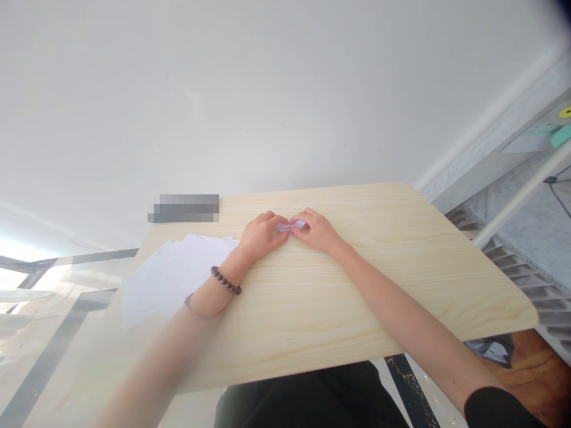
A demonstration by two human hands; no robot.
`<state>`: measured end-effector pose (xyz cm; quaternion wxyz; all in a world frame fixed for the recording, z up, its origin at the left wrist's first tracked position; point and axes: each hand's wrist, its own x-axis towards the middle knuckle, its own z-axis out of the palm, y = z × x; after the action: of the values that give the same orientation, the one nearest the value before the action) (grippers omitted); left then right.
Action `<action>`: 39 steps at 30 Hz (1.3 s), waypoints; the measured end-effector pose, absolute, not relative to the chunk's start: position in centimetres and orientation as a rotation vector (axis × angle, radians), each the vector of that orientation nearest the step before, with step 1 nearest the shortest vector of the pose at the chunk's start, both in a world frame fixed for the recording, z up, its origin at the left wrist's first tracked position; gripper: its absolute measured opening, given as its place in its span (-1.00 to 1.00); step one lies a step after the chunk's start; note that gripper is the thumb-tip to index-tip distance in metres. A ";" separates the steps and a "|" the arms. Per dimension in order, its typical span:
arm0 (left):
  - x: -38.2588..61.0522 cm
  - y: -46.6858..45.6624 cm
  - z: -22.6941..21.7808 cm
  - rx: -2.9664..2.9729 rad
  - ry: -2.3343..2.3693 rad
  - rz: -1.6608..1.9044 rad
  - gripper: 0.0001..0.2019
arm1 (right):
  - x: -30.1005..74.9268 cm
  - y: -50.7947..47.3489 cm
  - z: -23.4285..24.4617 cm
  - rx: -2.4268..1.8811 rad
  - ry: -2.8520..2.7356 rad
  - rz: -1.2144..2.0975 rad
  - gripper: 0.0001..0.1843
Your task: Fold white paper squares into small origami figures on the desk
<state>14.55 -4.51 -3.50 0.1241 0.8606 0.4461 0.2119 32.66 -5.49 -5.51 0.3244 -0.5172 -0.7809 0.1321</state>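
Observation:
Between my two hands is a small folded piece of white paper (284, 226), held a little above or on the table; which of the two I cannot tell. My left hand (263, 235) pinches it from the left with thumb and fingers. From the right, my right hand (317, 230) pinches it the same way, the fingertips of both hands almost meeting at its middle. The fingers cover part of the paper, so its full shape is hidden. A dark beaded bracelet (226, 280) circles my left wrist.
Several loose white sheets (156, 279) lie spread on the left of the pale wooden table (303, 321), partly under my left forearm. A blurred-out dark object (185, 209) is at the back left corner. The wall (267, 107) rises behind the table's far edge.

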 end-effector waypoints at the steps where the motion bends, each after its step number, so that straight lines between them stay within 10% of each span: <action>1: 14.6 -4.5 -3.5 2.515 1.303 0.614 -0.72 | 32.6 -5.5 -5.5 -1.365 -2.054 0.329 -0.79; 39: 13.8 -2.8 -4.7 2.049 1.178 1.027 -0.73 | 34.4 -4.9 -5.4 -1.218 -1.605 0.735 -0.75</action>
<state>13.77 -2.81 -4.66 0.2787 0.7636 0.4390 0.3829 34.40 -4.93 -5.41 0.4780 -0.4988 -0.6574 0.3010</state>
